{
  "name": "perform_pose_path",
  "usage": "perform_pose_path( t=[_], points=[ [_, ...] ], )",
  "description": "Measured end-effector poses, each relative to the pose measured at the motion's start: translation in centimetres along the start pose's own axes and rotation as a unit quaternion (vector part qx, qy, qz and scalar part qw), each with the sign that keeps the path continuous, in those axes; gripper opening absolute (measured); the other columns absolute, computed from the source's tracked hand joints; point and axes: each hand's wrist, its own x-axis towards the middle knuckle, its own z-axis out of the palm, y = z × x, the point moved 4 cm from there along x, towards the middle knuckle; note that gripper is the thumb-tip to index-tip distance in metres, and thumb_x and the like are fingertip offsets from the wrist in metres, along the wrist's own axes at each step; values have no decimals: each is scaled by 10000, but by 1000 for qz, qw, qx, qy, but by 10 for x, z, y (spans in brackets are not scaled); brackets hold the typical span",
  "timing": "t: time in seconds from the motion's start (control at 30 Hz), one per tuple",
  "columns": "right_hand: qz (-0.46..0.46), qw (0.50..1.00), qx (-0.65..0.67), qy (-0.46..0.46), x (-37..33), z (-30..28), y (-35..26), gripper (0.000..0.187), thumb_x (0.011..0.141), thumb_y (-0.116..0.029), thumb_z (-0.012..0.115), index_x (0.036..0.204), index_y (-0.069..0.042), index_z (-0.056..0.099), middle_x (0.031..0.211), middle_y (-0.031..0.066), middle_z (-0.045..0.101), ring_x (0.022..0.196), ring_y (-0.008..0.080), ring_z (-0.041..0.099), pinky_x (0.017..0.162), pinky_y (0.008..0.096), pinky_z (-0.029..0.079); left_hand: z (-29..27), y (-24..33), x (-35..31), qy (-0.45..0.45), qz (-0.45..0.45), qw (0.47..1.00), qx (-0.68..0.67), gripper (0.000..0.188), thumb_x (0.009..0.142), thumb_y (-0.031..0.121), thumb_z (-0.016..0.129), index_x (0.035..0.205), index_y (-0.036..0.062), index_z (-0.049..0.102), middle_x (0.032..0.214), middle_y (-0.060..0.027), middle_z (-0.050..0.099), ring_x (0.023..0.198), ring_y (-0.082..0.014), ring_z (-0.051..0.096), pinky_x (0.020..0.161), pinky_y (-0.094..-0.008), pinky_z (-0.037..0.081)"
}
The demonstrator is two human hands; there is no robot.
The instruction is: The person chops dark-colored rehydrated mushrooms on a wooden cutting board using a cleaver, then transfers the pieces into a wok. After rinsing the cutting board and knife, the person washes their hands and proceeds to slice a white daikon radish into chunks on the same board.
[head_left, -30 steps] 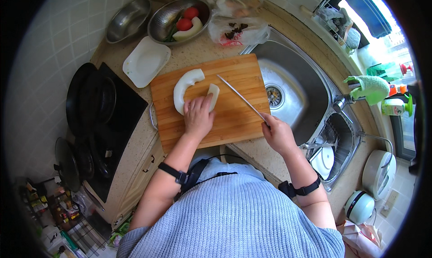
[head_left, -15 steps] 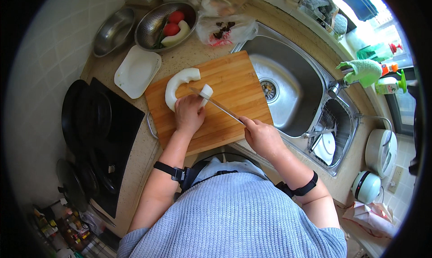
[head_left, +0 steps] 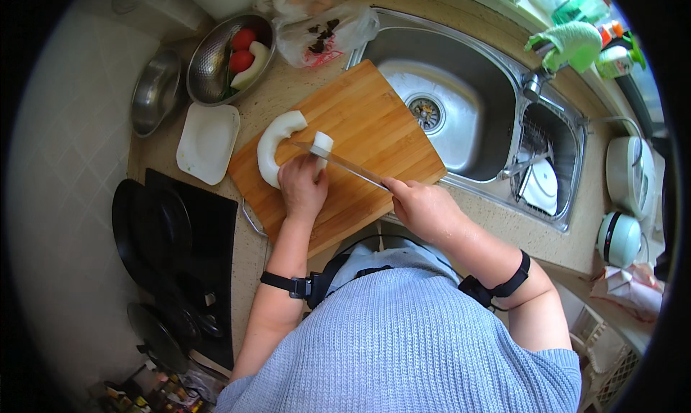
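On the wooden cutting board (head_left: 367,114) lies a white, peeled, C-shaped piece of gourd or melon (head_left: 270,145); its exact kind is unclear. My left hand (head_left: 303,186) is beside it, fingers closed on a shorter white piece (head_left: 323,141) standing out past the fingertips. My right hand (head_left: 425,208) grips the handle of a kitchen knife (head_left: 353,167). Its narrow blade runs across the short piece, just in front of my left fingers, with the tip toward the C-shaped piece. How deep the edge sits is hidden.
Left of the board are a white plate (head_left: 194,154) and a black cooktop (head_left: 223,229) with dark pans. Behind stand a metal bowl (head_left: 155,89) and a colander (head_left: 205,67) holding two tomatoes and another white piece. A steel sink (head_left: 461,143) adjoins the board's right side.
The whole view has turned and shifted slightly. Both hands, the knife and the white pieces keep nearly the same places on the board.
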Motion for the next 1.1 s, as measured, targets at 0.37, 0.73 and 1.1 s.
perform_pose_path(
  t=[0.37,0.73,1.1],
  points=[
    [40,998,3,-57,7,-6,-1,302,879,-110,535,1174,-56,565,830,177,656,762,334,652,671,413,531,-1,2,3,-8,2,1000,4,292,673,57,706,948,30,608,908,-167,623,874,-372,584,770,-467,454],
    [31,996,-15,-77,0,-6,-7,322,868,-106,555,1183,-40,553,821,168,654,750,306,663,619,392,537,4,-2,2,-31,14,999,11,238,673,79,714,878,20,609,869,-164,614,845,-385,572,736,-466,453],
    [25,998,4,-56,1,-4,-6,305,857,-91,560,1155,-30,560,799,168,662,729,305,671,611,393,545,7,-8,-4,-34,13,999,33,357,685,79,709,1026,51,609,967,-146,626,900,-348,578,797,-461,436]
  ],
)
